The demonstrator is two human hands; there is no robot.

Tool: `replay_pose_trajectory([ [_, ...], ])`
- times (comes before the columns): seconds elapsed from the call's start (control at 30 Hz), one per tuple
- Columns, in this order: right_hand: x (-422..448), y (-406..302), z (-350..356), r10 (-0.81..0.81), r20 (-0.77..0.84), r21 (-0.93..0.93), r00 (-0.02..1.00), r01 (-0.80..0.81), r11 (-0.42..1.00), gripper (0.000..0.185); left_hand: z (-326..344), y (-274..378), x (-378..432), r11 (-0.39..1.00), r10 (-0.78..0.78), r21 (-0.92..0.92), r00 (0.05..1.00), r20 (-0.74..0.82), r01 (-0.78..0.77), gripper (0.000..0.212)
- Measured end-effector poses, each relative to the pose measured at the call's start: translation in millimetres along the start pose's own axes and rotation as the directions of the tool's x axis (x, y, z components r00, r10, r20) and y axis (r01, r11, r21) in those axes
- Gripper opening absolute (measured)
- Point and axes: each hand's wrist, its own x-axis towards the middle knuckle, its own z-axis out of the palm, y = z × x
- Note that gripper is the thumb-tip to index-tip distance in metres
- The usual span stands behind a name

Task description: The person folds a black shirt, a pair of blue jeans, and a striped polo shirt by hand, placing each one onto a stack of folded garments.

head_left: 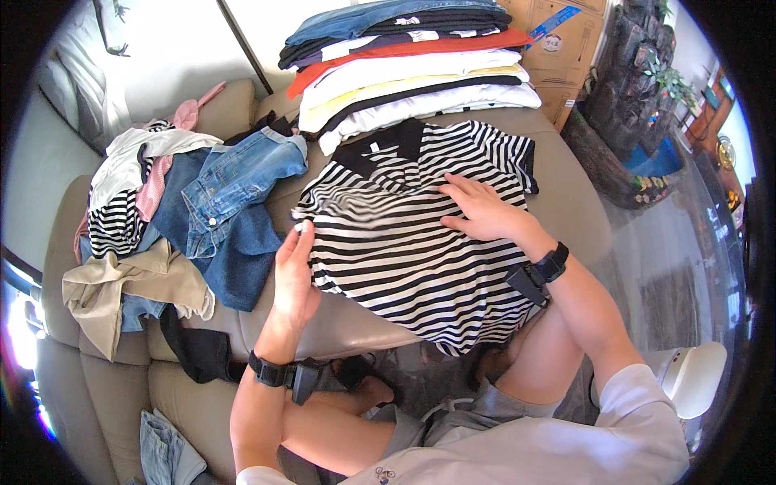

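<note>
A black-and-white striped shirt (388,242) with a black collar lies spread on the beige leather sofa (576,236), its collar toward the far side and its hem hanging over the near edge. My left hand (297,273) pinches the shirt's left side just below the sleeve, where the cloth is blurred. Flat on the upper right of the striped front rests my right hand (485,209), its fingers apart. Each wrist wears a black strap with a small device.
Behind the shirt rises a stack of folded clothes (412,66). A loose heap at left holds a denim garment (233,182), beige trousers (136,279) and striped cloth (115,224). Folded jeans (170,448) lie lower left. Cardboard boxes (561,48) and a rock fountain (636,121) stand at right.
</note>
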Motion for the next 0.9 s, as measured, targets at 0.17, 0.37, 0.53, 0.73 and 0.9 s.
replay_pose_trajectory([
  [0.17,-0.5,13.0,2.8,-0.024,0.036,0.065,0.999,0.022,0.998,0.066,-0.9,6.4,-3.7,0.869,-0.401,0.336,0.915,0.050,0.363,0.046],
  [0.37,-3.1,21.9,2.7,-0.063,-0.005,0.064,0.998,0.063,0.996,0.065,-30.3,22.0,-15.0,0.796,-0.431,0.578,0.837,0.336,0.178,0.058],
  [0.53,-3.7,24.7,7.3,-0.075,-0.033,0.044,0.997,0.076,0.996,0.065,-44.8,34.7,-24.4,0.698,-0.494,0.713,0.770,0.404,0.074,0.062],
  [0.73,-5.2,25.0,9.3,-0.058,-0.037,0.053,0.998,0.060,0.997,0.064,-44.2,9.0,-33.5,0.998,-0.037,0.064,0.946,0.321,0.018,0.037],
  [0.9,-2.5,18.1,10.7,-0.063,-0.055,0.015,0.996,0.064,0.998,0.066,-29.2,-2.6,-32.5,0.992,0.119,0.022,0.984,0.135,-0.123,0.028],
])
